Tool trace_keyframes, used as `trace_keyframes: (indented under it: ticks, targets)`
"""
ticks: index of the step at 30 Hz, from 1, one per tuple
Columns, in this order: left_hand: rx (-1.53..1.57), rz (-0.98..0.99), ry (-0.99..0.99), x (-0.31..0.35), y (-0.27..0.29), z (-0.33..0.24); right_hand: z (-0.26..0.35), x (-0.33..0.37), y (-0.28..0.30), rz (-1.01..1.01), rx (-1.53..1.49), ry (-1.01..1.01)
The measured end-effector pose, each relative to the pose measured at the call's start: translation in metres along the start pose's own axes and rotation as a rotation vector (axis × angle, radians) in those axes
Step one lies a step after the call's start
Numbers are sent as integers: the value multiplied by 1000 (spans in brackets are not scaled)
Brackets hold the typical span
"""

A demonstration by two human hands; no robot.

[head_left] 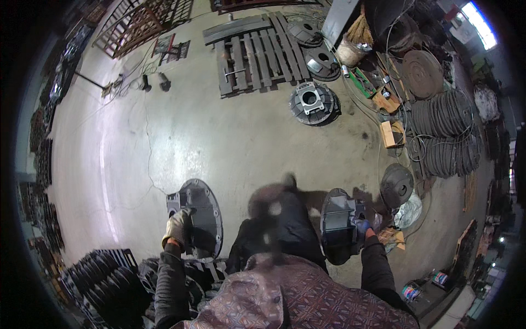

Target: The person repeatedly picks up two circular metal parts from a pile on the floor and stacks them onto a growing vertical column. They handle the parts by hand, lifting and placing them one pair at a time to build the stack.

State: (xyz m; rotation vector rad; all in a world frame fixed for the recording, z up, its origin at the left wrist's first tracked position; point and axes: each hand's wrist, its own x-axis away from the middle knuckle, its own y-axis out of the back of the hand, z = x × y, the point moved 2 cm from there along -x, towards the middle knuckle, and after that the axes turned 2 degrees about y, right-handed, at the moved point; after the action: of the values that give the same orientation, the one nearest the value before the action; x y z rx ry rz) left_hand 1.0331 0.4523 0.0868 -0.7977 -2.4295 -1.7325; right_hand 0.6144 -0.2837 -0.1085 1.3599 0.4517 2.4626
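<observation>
— What is held?
— Left hand point(177, 227) grips a metal cover point(207, 217), near left; right hand point(362, 226) grips a second cover point(335, 217), near right. Best kept clear of the legs point(290, 234).

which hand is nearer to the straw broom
Right. The right hand, holding one flanged metal casting, is almost straight below the straw broom in the picture; the left hand, holding another flanged casting, is farther off, toward the lower left.
</observation>
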Motion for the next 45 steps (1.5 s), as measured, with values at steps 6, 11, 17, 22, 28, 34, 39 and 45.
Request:
trace_keyframes:
  ticks: [6, 11, 17, 22, 28, 34, 39, 45]
  targets:
    - [-347, 8, -233, -248, -30, -4, 55, -85, 43, -31, -96, -54]
    - [-783, 35, -479, -425, -44, -98, 112, -157, 77, -85, -124, -39]
    - [509, 301, -390, -600, -61, -267, 204, -201, 96, -321, -167, 69]
    - [-206, 243, -539, -718, -158, -310, 298, -202, 85, -602, -244, 134]
    - [10, 444, -341, -815, -273, -326, 398, -209, 37, -707, -605, 83]
    - [-67, 546, -368, -865, -366, -335, 430, -283, -69, -738, -964, 2]
    - [-141, 534, -288, -885, -408, -342, 424, -340, -136, -346, -1713, -72]
    - [-290, 513, -357, -894, -417, -382, 406, -379, -212, -450, -1900, -275]
